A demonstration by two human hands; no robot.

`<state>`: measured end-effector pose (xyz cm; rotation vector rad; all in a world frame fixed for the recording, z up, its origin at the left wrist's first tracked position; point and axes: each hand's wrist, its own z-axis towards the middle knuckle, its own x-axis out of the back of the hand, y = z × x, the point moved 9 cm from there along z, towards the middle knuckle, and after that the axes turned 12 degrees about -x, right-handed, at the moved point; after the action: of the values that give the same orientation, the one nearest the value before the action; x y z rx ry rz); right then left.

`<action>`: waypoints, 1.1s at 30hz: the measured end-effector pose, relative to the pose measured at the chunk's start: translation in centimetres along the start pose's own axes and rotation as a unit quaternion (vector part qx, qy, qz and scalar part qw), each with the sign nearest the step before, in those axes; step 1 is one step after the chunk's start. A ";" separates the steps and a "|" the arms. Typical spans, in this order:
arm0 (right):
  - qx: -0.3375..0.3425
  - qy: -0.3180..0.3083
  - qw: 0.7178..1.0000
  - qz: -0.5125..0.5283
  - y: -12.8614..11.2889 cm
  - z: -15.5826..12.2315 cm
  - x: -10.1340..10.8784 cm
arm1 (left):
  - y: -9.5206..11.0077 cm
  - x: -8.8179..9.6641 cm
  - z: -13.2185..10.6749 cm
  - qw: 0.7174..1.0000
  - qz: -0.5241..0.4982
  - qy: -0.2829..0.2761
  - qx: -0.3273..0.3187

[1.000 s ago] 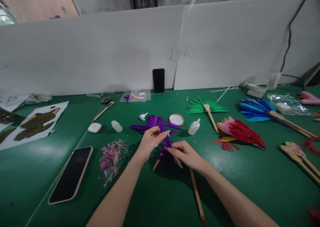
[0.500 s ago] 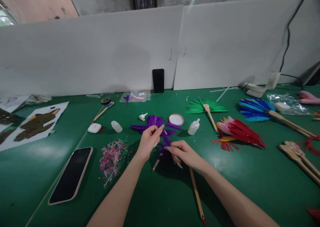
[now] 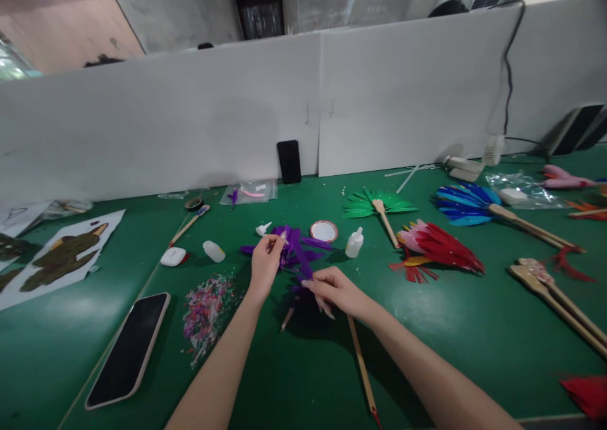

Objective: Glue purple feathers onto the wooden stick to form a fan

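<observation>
My right hand (image 3: 336, 291) is closed on a purple feather (image 3: 301, 257), pinching its lower end between thumb and fingertips. The feather points up and slightly left. To its left, my left hand (image 3: 266, 262) is also in a pinch, its fingertips in front of a pile of purple feathers (image 3: 313, 243); whatever lies between them is too small to make out. Beneath my right hand are more dark purple feathers, partly hidden. A thin wooden stick (image 3: 361, 363) with a red end extends from under that hand toward me. A small pale strip (image 3: 287, 319) lies below the feathers.
A white glue bottle (image 3: 354, 243), a round lid (image 3: 324, 231) and a white nozzle (image 3: 263, 229) surround the feathers. Left are a small bottle (image 3: 214, 251), colourful scraps (image 3: 208, 316) and a phone (image 3: 129, 351). Green (image 3: 379, 205), red (image 3: 441, 246) and blue (image 3: 467, 203) feather fans lie right.
My left fingertips have shifted left, away from the upper part of the feather. My right hand keeps its pinch. The whole view has tilted and shifted slightly.
</observation>
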<state>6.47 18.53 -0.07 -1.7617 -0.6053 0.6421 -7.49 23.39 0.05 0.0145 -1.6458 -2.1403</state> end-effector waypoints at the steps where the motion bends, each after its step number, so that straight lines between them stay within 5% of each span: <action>1: 0.004 -0.015 1.000 0.004 -0.2 -0.1 -0.2 | 0.5 -0.8 0.7 0.999 0.026 -0.017 -0.025; 6: 0.027 -0.076 0.996 0.047 -0.9 -0.4 -1.0 | 3.4 -7.4 3.7 0.959 0.177 -0.141 -0.168; 10: 0.054 -0.070 0.993 0.083 -1.0 -0.2 -0.4 | 2.6 -10.2 5.6 0.951 0.211 -0.165 -0.156; 13: 0.073 -0.056 0.991 0.102 -1.4 -0.1 0.3 | 1.5 -10.4 6.3 0.955 0.195 -0.177 -0.134; 17: 0.085 -0.042 0.993 0.074 -1.7 -0.1 0.5 | 1.9 -7.8 5.3 0.967 0.165 -0.158 -0.110; 20: 0.078 -0.050 0.995 0.028 -1.9 -0.3 0.2 | 3.5 -5.4 2.1 0.978 0.112 -0.159 -0.076; 22: 0.063 -0.073 0.995 -0.021 -2.3 -0.9 -0.4 | 4.1 -4.3 -1.3 0.986 -0.021 -0.163 0.014; 28: 0.040 -0.132 0.957 -0.255 -4.3 -6.0 -4.5 | 9.5 -0.9 -10.8 0.990 -0.108 -0.088 0.021; 33: -0.005 -0.116 0.980 -0.160 -2.4 -12.1 -8.5 | 10.8 0.6 -17.0 0.974 -0.213 -0.031 0.065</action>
<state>8.49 5.10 6.15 -1.5635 -1.0297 0.6217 0.16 5.46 5.23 0.3750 -1.9593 -2.3490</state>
